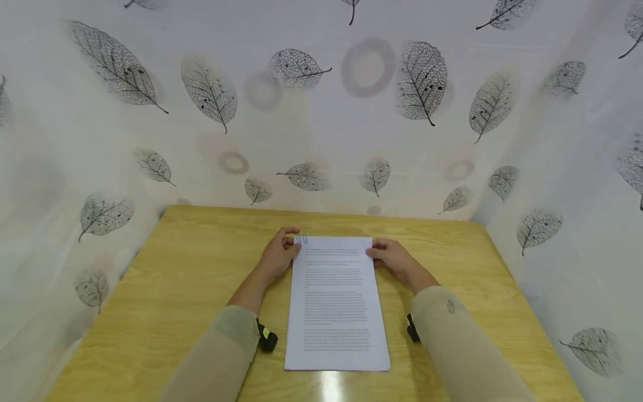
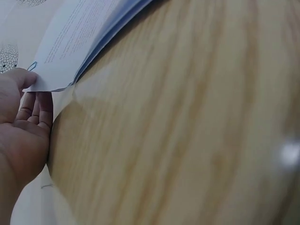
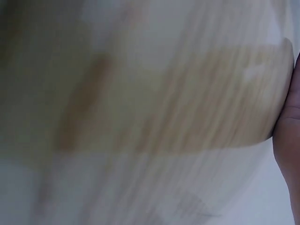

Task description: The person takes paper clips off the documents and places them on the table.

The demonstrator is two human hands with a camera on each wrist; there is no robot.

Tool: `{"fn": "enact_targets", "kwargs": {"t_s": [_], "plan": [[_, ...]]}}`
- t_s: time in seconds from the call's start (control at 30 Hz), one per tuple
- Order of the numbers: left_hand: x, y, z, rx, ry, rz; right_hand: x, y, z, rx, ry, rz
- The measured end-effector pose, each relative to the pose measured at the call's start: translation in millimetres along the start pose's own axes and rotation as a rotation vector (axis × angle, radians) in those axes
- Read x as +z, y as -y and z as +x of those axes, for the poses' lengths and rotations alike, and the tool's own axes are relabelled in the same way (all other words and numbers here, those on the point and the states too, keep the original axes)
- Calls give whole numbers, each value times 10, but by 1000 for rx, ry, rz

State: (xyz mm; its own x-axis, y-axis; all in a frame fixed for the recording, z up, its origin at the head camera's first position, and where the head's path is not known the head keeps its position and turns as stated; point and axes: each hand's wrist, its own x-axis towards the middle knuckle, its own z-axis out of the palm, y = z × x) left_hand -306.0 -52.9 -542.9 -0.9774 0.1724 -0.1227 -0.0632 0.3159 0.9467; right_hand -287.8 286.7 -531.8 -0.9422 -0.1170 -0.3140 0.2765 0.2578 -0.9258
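A stack of printed sheets lies on the table with its text facing up. Two paper clips sit side by side on its top left corner. My left hand pinches that corner, thumb on top and the other fingers beneath, close beside the clips. In the left wrist view, the sheets are lifted at this corner and a blue paper clip shows by the thumb. My right hand pinches the top right corner. Only the edge of the right hand appears in the right wrist view; its fingertips are hidden there.
The wooden table extends to both sides of the stack. Behind it and along both sides hangs a pale curtain printed with dark leaves. Black wrist straps show at the sleeves.
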Motion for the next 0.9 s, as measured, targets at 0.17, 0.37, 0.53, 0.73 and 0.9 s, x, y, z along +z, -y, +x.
{"fn": "enact_targets", "kwargs": {"t_s": [0.17,0.37,0.53,0.73,0.9], "plan": [[-11,-5,-41,-14,-27,-25,40,-31,46,10,-24,9],[43,1,-71,5,-70,-72,38,-16,30,28,-60,-29],[75,44,-46,-3,-83,-101,29,-13,15,25,-62,-48],[86,49,-63,5,-108,-102,58,-14,-21,24,-72,-104],[88,36,-93,20,-150,-80,83,0,-34,18,-89,-148]]}}
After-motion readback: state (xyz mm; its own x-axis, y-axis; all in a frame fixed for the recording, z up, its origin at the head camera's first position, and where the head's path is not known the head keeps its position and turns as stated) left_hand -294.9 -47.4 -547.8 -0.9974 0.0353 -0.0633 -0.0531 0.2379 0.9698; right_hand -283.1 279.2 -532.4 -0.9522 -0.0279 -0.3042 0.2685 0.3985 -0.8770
